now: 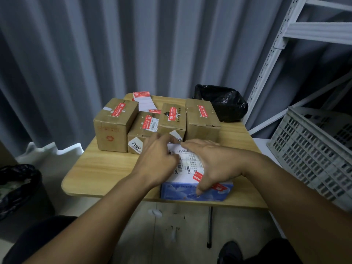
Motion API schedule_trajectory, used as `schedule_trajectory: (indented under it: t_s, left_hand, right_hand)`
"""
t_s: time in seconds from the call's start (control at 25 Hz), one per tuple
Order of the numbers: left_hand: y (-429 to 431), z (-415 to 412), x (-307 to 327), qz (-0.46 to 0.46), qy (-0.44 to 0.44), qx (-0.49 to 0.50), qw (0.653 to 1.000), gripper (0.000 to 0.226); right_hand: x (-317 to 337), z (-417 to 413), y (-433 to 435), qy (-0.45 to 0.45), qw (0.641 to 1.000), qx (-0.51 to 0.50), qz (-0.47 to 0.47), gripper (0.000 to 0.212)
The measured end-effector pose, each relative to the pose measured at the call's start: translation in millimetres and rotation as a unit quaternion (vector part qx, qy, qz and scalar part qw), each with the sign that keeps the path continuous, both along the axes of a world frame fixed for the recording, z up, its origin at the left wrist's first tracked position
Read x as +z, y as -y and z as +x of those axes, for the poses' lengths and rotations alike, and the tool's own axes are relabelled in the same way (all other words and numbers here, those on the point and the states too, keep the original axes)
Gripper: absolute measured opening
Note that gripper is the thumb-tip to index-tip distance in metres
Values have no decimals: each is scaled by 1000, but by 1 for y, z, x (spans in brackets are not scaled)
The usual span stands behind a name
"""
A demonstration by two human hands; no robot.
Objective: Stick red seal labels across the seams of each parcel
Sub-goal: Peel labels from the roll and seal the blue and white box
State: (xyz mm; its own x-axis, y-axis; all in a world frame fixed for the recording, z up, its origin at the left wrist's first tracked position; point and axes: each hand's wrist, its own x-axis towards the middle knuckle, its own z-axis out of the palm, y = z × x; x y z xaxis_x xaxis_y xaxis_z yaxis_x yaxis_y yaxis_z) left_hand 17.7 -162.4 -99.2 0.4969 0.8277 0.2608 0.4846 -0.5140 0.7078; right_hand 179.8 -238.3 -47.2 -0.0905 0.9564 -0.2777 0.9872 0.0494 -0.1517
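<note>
Trainee: Step in hand?

Supervisor: Seal pressing, by my reading. Blue-and-white rectangular parcel [177,192] sits close to the near edge of the pale wooden table [99,168]. Right hand [215,164] lies flat on the parcel's top, fingers straight, thumb pressing the front face beside the red paper seal label [219,187] folded over the top-front seam. Left hand [158,161] rests on the parcel's left top, fingers curled; whether it pinches anything cannot be told.

Trainee: Next move? Clearance?

Supervisor: Probably smooth the seal flat, then fetch another from the white-backed stack of red labels [142,96] far behind the parcel. Four brown cardboard cartons [112,128], already sealed, stand just behind the parcel. Bare tabletop lies to its left. Avoid drawing the parcel nearer.
</note>
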Motion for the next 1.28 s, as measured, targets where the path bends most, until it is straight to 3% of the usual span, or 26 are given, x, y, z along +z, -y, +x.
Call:
schedule_trajectory:
  t_s: [0.2,0.36,0.48,1.28]
  left_hand:
    - [1,2,-8,14,-12,9,1000,33]
    - [-1,5,-7,3,-19,9,1000,27]
    - [2,5,-7,-9,-19,13,1000,34]
    - [-3,4,-3,-25,-57,-11,998,41]
  right_hand:
    - [-5,5,3,-76,997,-18,24,115]
    - [1,16,15,-132,988,-27,81,49]
    - [-2,19,20,-141,985,-17,98,25]
    - [-7,10,12,-139,988,-32,60,11]
